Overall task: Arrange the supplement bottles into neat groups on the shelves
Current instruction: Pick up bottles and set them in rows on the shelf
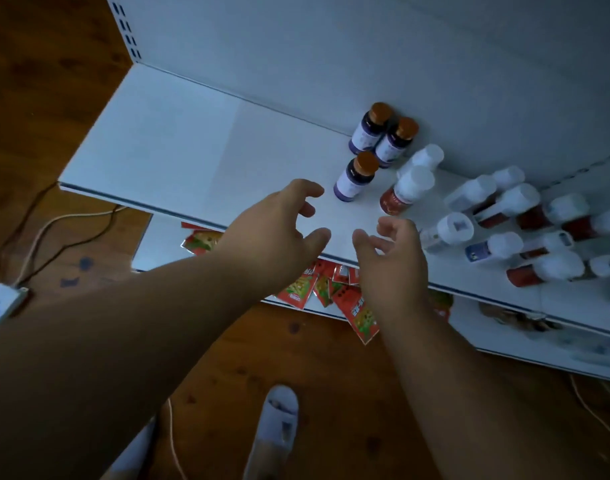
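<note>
- While both hands, left hand (279, 223) and right hand (393, 251), hovered empty with loosely curled fingers, the white-capped bottles (504, 216) stood scattered.
- Grasping each upright suited grouping beside the orange-capped bottles (373, 147).

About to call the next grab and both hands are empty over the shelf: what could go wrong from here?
1. The front purple bottle stands close ahead of the left hand; a careless reach may topple it into the two behind.
2. The white-capped bottles crowd tightly beside the right hand, several near the shelf edge; a nudge could knock some off.
</note>
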{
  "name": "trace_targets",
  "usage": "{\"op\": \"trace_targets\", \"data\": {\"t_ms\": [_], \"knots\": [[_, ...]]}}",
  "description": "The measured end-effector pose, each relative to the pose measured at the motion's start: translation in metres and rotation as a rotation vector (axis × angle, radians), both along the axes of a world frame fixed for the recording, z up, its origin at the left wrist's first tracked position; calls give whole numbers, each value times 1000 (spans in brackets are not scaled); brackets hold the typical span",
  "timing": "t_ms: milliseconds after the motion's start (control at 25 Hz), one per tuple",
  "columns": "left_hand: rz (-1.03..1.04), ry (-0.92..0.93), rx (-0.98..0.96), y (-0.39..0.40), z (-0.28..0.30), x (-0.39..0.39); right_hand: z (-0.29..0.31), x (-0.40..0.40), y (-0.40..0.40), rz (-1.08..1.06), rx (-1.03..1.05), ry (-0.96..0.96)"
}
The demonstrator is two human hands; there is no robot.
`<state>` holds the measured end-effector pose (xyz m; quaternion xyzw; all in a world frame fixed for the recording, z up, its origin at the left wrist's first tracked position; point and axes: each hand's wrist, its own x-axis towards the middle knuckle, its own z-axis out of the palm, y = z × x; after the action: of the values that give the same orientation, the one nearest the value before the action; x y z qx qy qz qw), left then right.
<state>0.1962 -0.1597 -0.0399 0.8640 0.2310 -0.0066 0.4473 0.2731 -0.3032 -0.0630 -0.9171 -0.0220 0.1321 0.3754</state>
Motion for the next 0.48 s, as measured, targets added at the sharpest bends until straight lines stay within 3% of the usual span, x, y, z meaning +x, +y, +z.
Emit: {"op": "trace_targets", "data": {"t_ms": [160,480], "knots": [[12,8,-14,7,-46,26,-57,57,31,-33,68,-36],[-11,-22,5,18,-93,62,-89,108,61,-87,210,-92]]}}
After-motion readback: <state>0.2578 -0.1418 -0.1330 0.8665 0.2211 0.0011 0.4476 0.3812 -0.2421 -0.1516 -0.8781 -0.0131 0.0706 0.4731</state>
